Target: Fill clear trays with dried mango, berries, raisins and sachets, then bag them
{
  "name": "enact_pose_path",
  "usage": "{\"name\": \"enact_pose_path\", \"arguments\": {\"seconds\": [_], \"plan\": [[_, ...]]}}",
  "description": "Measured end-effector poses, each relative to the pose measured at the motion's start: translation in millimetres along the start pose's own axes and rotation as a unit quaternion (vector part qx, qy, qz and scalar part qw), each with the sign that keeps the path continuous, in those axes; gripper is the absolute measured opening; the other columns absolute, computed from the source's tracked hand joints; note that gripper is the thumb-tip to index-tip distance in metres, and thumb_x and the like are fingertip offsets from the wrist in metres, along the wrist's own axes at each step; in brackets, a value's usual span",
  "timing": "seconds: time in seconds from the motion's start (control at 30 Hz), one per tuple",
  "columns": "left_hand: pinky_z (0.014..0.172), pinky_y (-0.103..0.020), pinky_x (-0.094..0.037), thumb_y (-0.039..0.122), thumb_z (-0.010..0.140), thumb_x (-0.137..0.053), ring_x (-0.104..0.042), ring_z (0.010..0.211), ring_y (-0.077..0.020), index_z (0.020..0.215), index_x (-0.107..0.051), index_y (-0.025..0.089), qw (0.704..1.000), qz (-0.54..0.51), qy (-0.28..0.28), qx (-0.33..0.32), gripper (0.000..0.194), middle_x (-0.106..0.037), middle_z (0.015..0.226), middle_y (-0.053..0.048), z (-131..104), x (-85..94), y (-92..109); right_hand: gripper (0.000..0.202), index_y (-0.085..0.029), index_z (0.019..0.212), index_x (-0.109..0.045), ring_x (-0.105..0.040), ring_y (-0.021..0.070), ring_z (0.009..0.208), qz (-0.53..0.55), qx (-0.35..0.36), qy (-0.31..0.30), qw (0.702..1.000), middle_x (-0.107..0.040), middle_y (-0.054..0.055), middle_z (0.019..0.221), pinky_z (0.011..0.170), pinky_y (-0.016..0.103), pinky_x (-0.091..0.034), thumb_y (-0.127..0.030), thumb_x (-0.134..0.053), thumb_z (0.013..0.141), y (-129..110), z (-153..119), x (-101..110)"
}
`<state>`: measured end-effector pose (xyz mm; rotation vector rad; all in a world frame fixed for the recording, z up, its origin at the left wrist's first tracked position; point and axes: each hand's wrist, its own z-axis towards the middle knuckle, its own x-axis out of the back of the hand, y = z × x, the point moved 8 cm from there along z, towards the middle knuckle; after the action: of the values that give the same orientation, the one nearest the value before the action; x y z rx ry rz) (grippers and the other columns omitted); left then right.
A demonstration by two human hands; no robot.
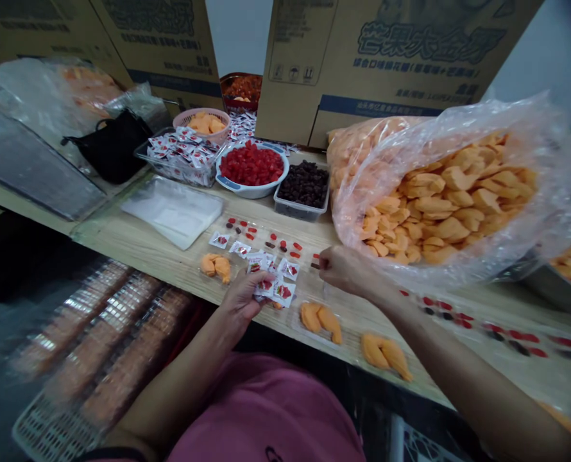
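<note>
My left hand point(244, 296) is closed round several small white packets with red prints point(283, 292), held over the front edge of the wooden table. To its right, my right hand point(339, 268) is closed above a clear tray that holds small red and dark pieces; what its fingertips pinch is too small to make out. Other clear trays lie in a row, with red and dark pieces point(283, 245) at the back and orange pieces point(320, 319) at the front. Two white packets point(219, 240) rest on the trays at the left.
Behind the trays stand a box of packets point(184, 154), a bowl of red pieces point(251, 187), a tub of dark pieces point(303, 186) and a large plastic bag of orange pieces point(451, 192). Clear sheets point(172, 208) lie left. Cardboard boxes point(386, 58) stand behind. Stacked trays point(107, 333) are below left.
</note>
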<state>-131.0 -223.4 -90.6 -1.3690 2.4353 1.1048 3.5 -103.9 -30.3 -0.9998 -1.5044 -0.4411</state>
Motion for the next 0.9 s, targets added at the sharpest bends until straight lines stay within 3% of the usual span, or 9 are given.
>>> {"name": "enact_pose_path", "arguments": {"seconds": [0.1, 0.2, 0.27, 0.33, 0.43, 0.53, 0.67, 0.8, 0.9], "plan": [[0.050, -0.027, -0.051, -0.002, 0.048, -0.063, -0.056, 0.049, -0.0120, 0.073, -0.054, 0.015, 1.000, 0.009, 0.017, -0.014, 0.032, -0.060, 0.058, 0.003, 1, 1.7, 2, 0.014, -0.016, 0.057, -0.060, -0.053, 0.0142, 0.058, 0.014, 0.022, 0.006, 1.000, -0.061, 0.004, 0.058, 0.053, 0.025, -0.029, -0.006, -0.053, 0.064, -13, 2, -11], [0.049, -0.026, -0.051, -0.001, 0.048, -0.063, -0.054, 0.047, -0.0107, 0.071, -0.053, 0.016, 0.999, 0.012, 0.008, -0.029, 0.030, -0.057, 0.056, 0.005, 3, 0.4, 2, 0.014, -0.016, 0.064, -0.062, -0.052, 0.0129, 0.052, 0.181, 0.025, 0.001, 0.983, -0.059, 0.002, 0.056, 0.050, 0.024, -0.032, -0.016, -0.053, 0.075, -20, -3, -19], [0.049, -0.025, -0.050, 0.000, 0.047, -0.064, -0.054, 0.047, -0.0103, 0.073, -0.052, 0.016, 0.999, 0.009, 0.011, -0.044, 0.032, -0.057, 0.056, 0.005, 5, 0.0, 2, 0.019, -0.016, 0.071, -0.062, -0.052, 0.0124, 0.048, 0.368, 0.012, -0.034, 0.929, -0.059, 0.001, 0.055, 0.048, 0.023, -0.036, -0.031, -0.055, 0.079, -23, -12, -26], [0.049, -0.024, -0.048, 0.001, 0.046, -0.064, -0.055, 0.048, -0.0110, 0.075, -0.053, 0.017, 0.998, 0.008, 0.014, -0.053, 0.035, -0.059, 0.058, 0.005, 5, -2.5, 1, 0.024, -0.016, 0.076, -0.062, -0.053, 0.0121, 0.048, 0.504, -0.002, -0.062, 0.862, -0.060, 0.000, 0.058, 0.047, 0.023, -0.041, -0.041, -0.063, 0.074, -27, -22, -32], [0.048, -0.022, -0.046, 0.002, 0.048, -0.064, -0.056, 0.049, -0.0117, 0.078, -0.052, 0.017, 0.999, 0.014, 0.000, -0.042, 0.035, -0.060, 0.061, 0.004, 5, -12.6, -5, 0.025, -0.016, 0.074, -0.061, -0.052, 0.0109, 0.048, 0.572, -0.016, -0.041, 0.819, -0.058, -0.002, 0.057, 0.047, 0.023, -0.042, -0.036, -0.071, 0.063, -28, -32, -30], [0.047, -0.021, -0.044, 0.003, 0.052, -0.064, -0.056, 0.051, -0.0112, 0.078, -0.052, 0.018, 0.999, 0.025, 0.004, -0.021, 0.033, -0.060, 0.063, 0.004, 6, -19.4, -13, 0.018, -0.016, 0.067, -0.060, -0.049, 0.0091, 0.045, 0.583, -0.029, 0.011, 0.812, -0.056, -0.003, 0.053, 0.045, 0.022, -0.040, -0.029, -0.070, 0.060, -15, -40, -16], [0.043, -0.016, -0.037, 0.003, 0.055, -0.065, -0.055, 0.052, -0.0089, 0.076, -0.051, 0.017, 0.999, 0.033, 0.011, 0.016, 0.029, -0.059, 0.066, 0.003, 11, -25.0, -22, 0.017, -0.016, 0.068, -0.063, -0.048, 0.0085, 0.046, 0.581, -0.057, 0.079, 0.808, -0.058, -0.002, 0.058, 0.045, 0.022, -0.039, -0.027, -0.070, 0.059, 35, -59, 3], [0.041, -0.016, -0.034, 0.001, 0.056, -0.063, -0.053, 0.050, -0.0081, 0.071, -0.049, 0.016, 0.999, 0.023, 0.007, 0.033, 0.026, -0.056, 0.062, 0.003, 11, -32.8, -27, 0.017, -0.015, 0.066, -0.061, -0.045, 0.0087, 0.043, 0.540, -0.110, 0.085, 0.830, -0.054, -0.003, 0.053, 0.042, 0.021, -0.035, -0.027, -0.068, 0.057, 89, -77, -16], [0.041, -0.016, -0.035, 0.000, 0.056, -0.063, -0.052, 0.050, -0.0078, 0.069, -0.048, 0.016, 0.999, 0.019, 0.009, 0.043, 0.026, -0.055, 0.061, 0.003, 8, -38.2, -31, 0.015, -0.016, 0.063, -0.059, -0.043, 0.0093, 0.044, 0.494, -0.109, 0.067, 0.860, -0.051, -0.004, 0.051, 0.042, 0.022, -0.032, -0.030, -0.063, 0.059, 100, -77, -38]]}}
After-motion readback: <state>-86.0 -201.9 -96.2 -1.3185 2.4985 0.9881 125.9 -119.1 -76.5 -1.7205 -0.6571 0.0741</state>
